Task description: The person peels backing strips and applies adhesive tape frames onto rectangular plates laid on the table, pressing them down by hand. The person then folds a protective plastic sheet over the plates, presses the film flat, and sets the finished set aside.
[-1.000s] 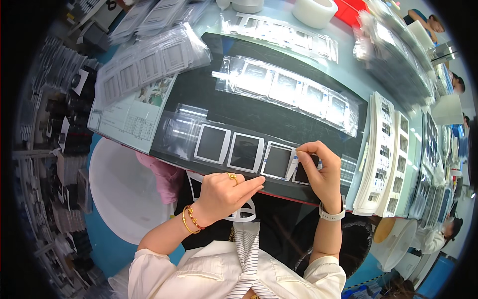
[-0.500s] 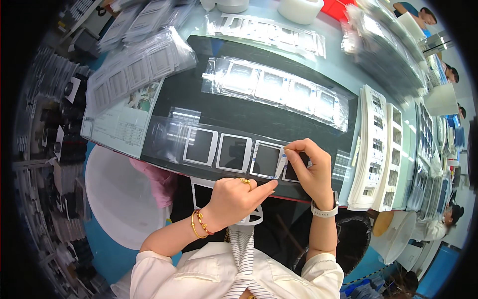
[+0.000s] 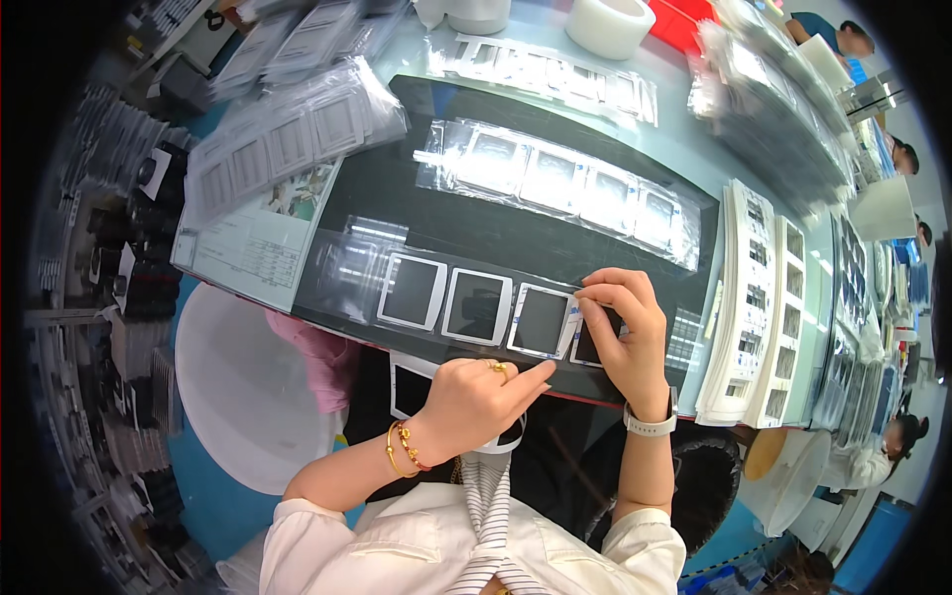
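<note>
A row of thin white rectangular frames with dark middles lies on clear film along the near edge of the black mat. At the third white frame, my right hand pinches the upper right corner between thumb and fingers, partly covering the last frame. My left hand has its index finger stretched to the third frame's lower right corner, the other fingers curled; anything inside them is hidden. Below the table edge, beside my left hand, part of another white frame shows; I cannot tell what supports it.
Farther back on the mat lies a shiny clear strip of frames. Bagged frames are heaped at the left, more bags at the back right. White cut-out strips stand along the right. A tape roll sits behind; a white tub is below left.
The third frame's right side bar stood slanted and now lies closer in line with the frame. Both hands keep nearly the same place, while the whole view has shifted slightly.
</note>
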A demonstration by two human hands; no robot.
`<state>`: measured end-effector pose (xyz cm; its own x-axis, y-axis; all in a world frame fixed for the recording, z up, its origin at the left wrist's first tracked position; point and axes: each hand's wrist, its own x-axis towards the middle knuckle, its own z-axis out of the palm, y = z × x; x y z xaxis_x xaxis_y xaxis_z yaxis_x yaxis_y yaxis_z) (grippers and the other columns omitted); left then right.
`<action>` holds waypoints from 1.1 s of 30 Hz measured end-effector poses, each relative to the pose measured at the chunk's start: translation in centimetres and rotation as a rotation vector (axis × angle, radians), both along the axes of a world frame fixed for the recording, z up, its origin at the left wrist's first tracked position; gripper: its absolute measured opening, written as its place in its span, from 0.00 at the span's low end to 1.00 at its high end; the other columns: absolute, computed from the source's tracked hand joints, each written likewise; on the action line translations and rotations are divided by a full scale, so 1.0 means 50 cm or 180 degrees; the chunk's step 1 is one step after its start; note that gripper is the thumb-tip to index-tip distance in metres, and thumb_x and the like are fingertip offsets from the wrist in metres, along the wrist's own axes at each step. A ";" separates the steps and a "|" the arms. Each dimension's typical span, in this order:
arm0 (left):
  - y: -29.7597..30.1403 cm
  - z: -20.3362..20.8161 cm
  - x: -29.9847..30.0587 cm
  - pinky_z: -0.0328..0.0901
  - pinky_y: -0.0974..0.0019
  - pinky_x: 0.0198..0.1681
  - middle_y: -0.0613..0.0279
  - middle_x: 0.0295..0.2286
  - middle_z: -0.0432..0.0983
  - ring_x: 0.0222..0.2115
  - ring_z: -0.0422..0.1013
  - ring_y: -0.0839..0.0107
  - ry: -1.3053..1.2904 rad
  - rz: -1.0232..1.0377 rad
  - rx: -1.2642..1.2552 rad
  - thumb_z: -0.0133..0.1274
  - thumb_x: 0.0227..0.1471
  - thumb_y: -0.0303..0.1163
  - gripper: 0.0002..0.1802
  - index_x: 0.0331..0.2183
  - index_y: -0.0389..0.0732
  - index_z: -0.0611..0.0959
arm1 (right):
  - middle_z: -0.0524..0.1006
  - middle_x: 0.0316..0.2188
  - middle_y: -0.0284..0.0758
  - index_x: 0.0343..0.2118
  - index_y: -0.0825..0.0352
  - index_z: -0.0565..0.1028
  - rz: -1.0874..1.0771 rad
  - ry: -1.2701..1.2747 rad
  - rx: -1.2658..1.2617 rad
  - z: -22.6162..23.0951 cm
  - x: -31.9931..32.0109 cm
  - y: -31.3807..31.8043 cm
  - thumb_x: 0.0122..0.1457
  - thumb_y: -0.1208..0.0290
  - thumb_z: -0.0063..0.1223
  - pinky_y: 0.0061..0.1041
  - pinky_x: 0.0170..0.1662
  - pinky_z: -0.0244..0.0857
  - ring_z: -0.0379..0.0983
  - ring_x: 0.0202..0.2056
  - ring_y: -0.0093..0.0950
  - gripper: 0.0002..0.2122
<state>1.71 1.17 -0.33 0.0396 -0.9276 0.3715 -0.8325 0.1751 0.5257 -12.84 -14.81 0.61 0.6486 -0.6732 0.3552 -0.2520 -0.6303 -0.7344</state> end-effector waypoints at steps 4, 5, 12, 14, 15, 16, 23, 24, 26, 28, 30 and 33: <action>0.020 -0.004 0.019 0.62 0.68 0.18 0.69 0.15 0.70 0.14 0.69 0.72 0.0119 0.0174 -0.0116 0.64 0.49 0.32 0.11 0.38 0.44 0.87 | 0.78 0.38 0.36 0.34 0.68 0.79 -0.0026 0.0031 0.0069 0.001 0.001 0.002 0.54 0.82 0.61 0.31 0.42 0.68 0.73 0.40 0.35 0.05; 0.022 0.004 0.025 0.62 0.68 0.18 0.68 0.16 0.71 0.14 0.69 0.71 0.0113 0.0271 -0.0056 0.64 0.49 0.31 0.11 0.38 0.43 0.87 | 0.78 0.38 0.36 0.34 0.68 0.79 -0.0039 0.0064 0.0085 0.000 0.001 0.002 0.54 0.81 0.61 0.31 0.43 0.68 0.74 0.40 0.35 0.05; 0.013 0.016 0.042 0.61 0.67 0.18 0.66 0.17 0.72 0.14 0.68 0.69 0.0067 0.0541 0.0081 0.63 0.51 0.30 0.15 0.43 0.42 0.85 | 0.78 0.38 0.37 0.34 0.68 0.79 -0.0063 0.0202 0.0067 -0.005 0.004 0.003 0.54 0.79 0.61 0.33 0.46 0.67 0.74 0.41 0.37 0.05; 0.000 0.021 0.044 0.61 0.67 0.18 0.66 0.17 0.72 0.14 0.69 0.69 -0.0064 0.0595 0.0219 0.62 0.52 0.32 0.15 0.43 0.42 0.85 | 0.78 0.38 0.37 0.34 0.68 0.79 -0.0073 0.0222 0.0044 -0.004 0.003 0.002 0.54 0.79 0.60 0.33 0.46 0.66 0.74 0.41 0.37 0.04; -0.005 0.021 0.046 0.61 0.67 0.18 0.66 0.17 0.72 0.14 0.69 0.69 -0.0065 0.0594 0.0217 0.62 0.52 0.32 0.15 0.43 0.42 0.85 | 0.78 0.38 0.37 0.34 0.68 0.79 -0.0074 0.0236 0.0029 -0.004 0.003 0.002 0.54 0.79 0.60 0.33 0.46 0.66 0.74 0.41 0.37 0.04; -0.011 0.020 0.047 0.62 0.66 0.18 0.66 0.17 0.72 0.14 0.69 0.69 -0.0090 0.0580 0.0228 0.62 0.53 0.33 0.15 0.43 0.42 0.85 | 0.78 0.38 0.37 0.34 0.68 0.79 -0.0075 0.0236 0.0026 -0.005 0.003 0.002 0.54 0.79 0.60 0.33 0.46 0.66 0.74 0.41 0.37 0.04; -0.047 0.021 0.061 0.63 0.65 0.18 0.65 0.17 0.74 0.15 0.71 0.67 -0.0262 0.0592 0.0284 0.60 0.55 0.35 0.15 0.44 0.43 0.84 | 0.77 0.39 0.36 0.34 0.68 0.79 -0.0078 0.0285 -0.0078 -0.009 0.007 0.005 0.54 0.79 0.61 0.34 0.45 0.66 0.73 0.41 0.37 0.04; -0.053 0.023 0.061 0.63 0.65 0.18 0.65 0.17 0.74 0.15 0.71 0.67 -0.0259 0.0582 0.0274 0.60 0.55 0.35 0.15 0.44 0.43 0.84 | 0.77 0.39 0.36 0.34 0.67 0.78 -0.0090 0.0310 -0.0094 -0.008 0.006 0.005 0.54 0.79 0.61 0.34 0.45 0.66 0.73 0.41 0.37 0.04; -0.065 0.027 0.062 0.63 0.64 0.18 0.65 0.17 0.74 0.15 0.72 0.67 -0.0405 0.0549 0.0354 0.60 0.55 0.36 0.16 0.46 0.44 0.84 | 0.77 0.39 0.36 0.33 0.67 0.78 -0.0113 0.0324 -0.0191 -0.010 0.003 0.005 0.54 0.79 0.61 0.34 0.44 0.66 0.73 0.40 0.36 0.05; -0.069 0.028 0.068 0.64 0.64 0.18 0.65 0.17 0.74 0.15 0.72 0.67 -0.0515 0.0537 0.0395 0.60 0.56 0.36 0.16 0.46 0.45 0.84 | 0.77 0.39 0.36 0.33 0.67 0.78 -0.0115 0.0335 -0.0274 -0.010 0.005 0.006 0.54 0.79 0.61 0.34 0.44 0.66 0.73 0.40 0.36 0.05; -0.070 0.027 0.071 0.64 0.64 0.18 0.65 0.17 0.75 0.15 0.72 0.66 -0.0625 0.0522 0.0435 0.60 0.56 0.36 0.16 0.47 0.46 0.84 | 0.77 0.41 0.34 0.36 0.65 0.80 -0.0098 0.0686 -0.0851 -0.007 0.003 0.010 0.52 0.78 0.62 0.34 0.45 0.64 0.73 0.42 0.35 0.07; -0.070 0.028 0.072 0.64 0.64 0.17 0.65 0.17 0.75 0.15 0.72 0.66 -0.0716 0.0491 0.0422 0.60 0.55 0.36 0.16 0.47 0.46 0.84 | 0.76 0.44 0.32 0.39 0.61 0.82 -0.0347 0.1089 -0.1546 0.019 -0.003 0.029 0.50 0.78 0.62 0.35 0.48 0.60 0.72 0.45 0.33 0.12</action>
<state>5.31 -2.34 1.05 0.1142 -0.9580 0.2629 -0.9421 -0.0204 0.3348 -12.98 -13.35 1.56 0.7167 -0.5552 0.4221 -0.5051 -0.8305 -0.2348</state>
